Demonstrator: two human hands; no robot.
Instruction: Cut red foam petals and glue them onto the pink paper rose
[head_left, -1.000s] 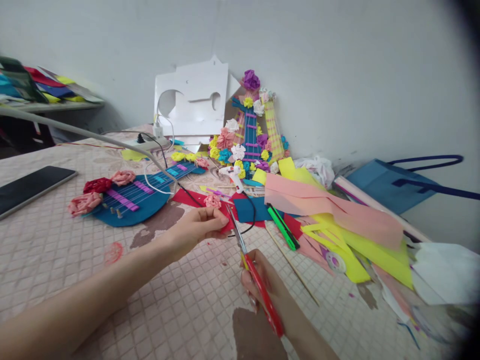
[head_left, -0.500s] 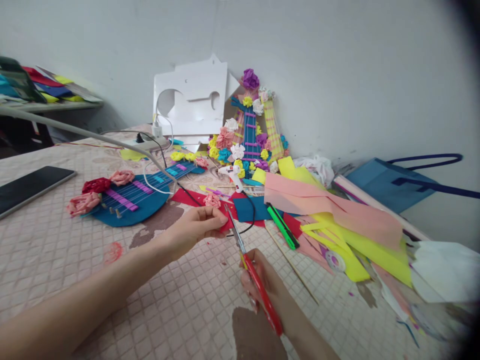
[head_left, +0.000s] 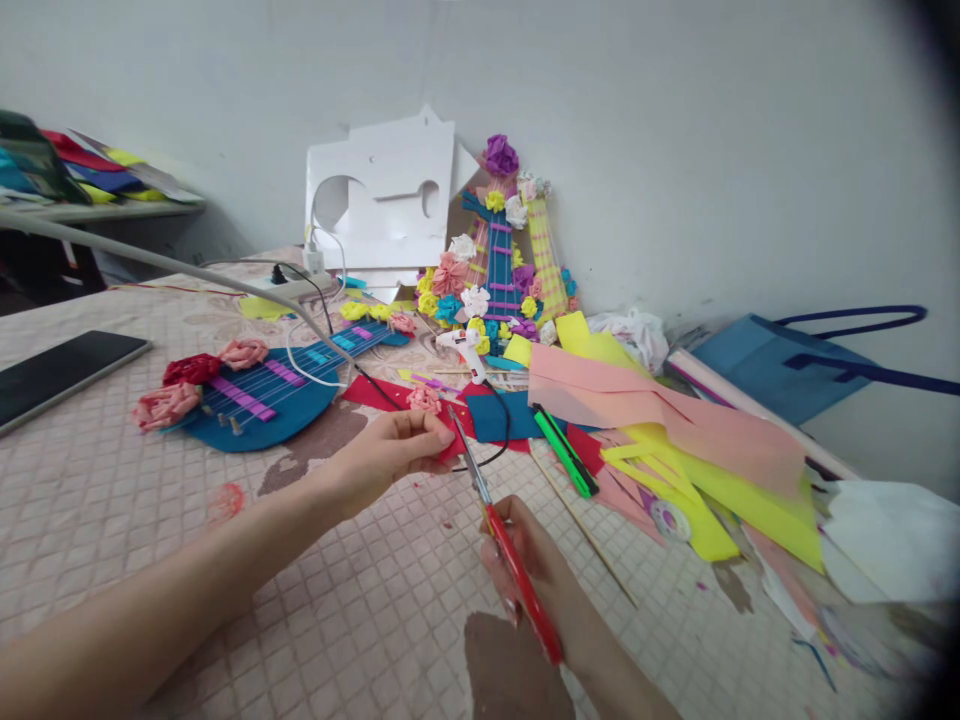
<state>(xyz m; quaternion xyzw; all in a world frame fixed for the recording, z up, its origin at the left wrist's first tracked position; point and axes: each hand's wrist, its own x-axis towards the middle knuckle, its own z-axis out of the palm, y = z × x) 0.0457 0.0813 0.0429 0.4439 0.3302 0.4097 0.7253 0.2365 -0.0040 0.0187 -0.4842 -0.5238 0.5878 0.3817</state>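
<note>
My left hand (head_left: 401,445) is closed in a pinch, its fingertips against red paper (head_left: 457,430) near the scissors' tips. What lies between the fingers is too small to make out. Just behind them is a pink paper rose (head_left: 424,400). My right hand (head_left: 525,560) is wrapped around red-handled scissors (head_left: 517,575), whose blades point up and left toward the left fingertips. Beyond, a white hot glue gun (head_left: 463,350) stands with its black cord curving over blue paper (head_left: 499,415). At left lies a blue guitar-shaped craft (head_left: 277,400) with strings and paper roses.
A green utility knife (head_left: 566,455), a thin wooden stick (head_left: 585,530) and pink and yellow sheets (head_left: 660,400) lie at right. A phone (head_left: 64,375) rests at the left. Flower-covered guitar crafts (head_left: 502,265) and white cut board (head_left: 382,200) lean on the wall. A grey cable (head_left: 172,265) crosses the left side.
Almost nothing differs. The scissors' red handle in my right hand has shifted very slightly up and left; my left hand keeps its pinch in the same place.
</note>
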